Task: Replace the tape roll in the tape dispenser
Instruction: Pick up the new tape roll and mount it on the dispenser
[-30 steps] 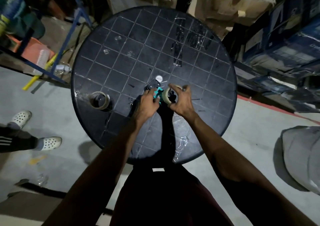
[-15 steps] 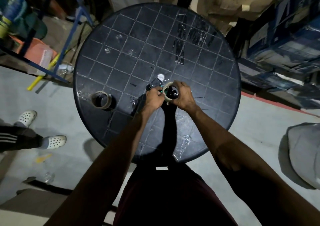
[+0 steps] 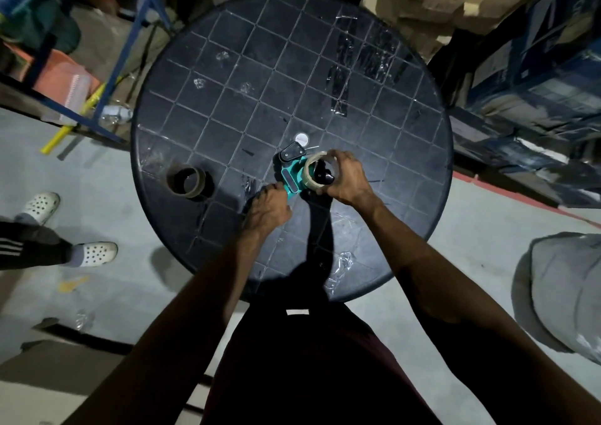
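Seating observed: right hand [image 3: 346, 177] grips roll [image 3: 317, 171] over dispenser [image 3: 292, 175] hub; left hand [image 3: 269, 209] holds dispenser's near end. Risk: tilted roll jams, dispenser slips. Spent core [image 3: 186, 181] lies well left.

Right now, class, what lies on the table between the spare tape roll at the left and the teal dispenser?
In the head view, only bare table separates the spare tape roll from the teal dispenser; nothing stands there.

On the counter [image 3: 227, 50], the dispenser [image 3: 291, 177] lies near the middle, the spare roll [image 3: 186, 182] well left of it.
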### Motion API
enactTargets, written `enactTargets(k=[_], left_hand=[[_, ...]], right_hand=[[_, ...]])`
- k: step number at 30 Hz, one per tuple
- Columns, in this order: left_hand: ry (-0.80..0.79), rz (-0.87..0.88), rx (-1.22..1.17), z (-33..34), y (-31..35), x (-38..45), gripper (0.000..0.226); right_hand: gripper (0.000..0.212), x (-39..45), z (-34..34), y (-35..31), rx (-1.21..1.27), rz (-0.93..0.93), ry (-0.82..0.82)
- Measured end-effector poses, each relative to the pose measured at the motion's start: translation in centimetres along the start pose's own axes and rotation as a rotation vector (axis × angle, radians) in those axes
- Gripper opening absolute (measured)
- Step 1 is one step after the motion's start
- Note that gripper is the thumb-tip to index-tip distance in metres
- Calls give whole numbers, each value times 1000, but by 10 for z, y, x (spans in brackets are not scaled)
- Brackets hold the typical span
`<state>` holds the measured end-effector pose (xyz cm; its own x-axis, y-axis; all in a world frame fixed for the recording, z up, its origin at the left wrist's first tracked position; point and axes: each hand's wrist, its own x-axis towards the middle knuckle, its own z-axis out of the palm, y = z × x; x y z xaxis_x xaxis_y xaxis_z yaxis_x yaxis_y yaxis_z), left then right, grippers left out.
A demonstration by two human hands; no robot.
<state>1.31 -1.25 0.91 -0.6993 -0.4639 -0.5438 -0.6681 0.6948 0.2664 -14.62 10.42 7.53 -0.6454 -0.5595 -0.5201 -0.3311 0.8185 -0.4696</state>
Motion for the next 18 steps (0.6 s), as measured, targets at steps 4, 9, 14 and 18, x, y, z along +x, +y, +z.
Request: enactTargets(k=[4,9,14,18], left_hand=[[9,15,54,10,3,11,40],[46,3,121,20,0,21,34],[40,-47,134,23,4,23,29],[56,-65,108,22,5,23,30]], right_hand=[[105,-3,1,-7,-37,-16,3],[103,0,5,-10,-109,-67,-33],[106,3,6,-5,-118,-54,-32],[109,6,5,0,-142,-58,-21]])
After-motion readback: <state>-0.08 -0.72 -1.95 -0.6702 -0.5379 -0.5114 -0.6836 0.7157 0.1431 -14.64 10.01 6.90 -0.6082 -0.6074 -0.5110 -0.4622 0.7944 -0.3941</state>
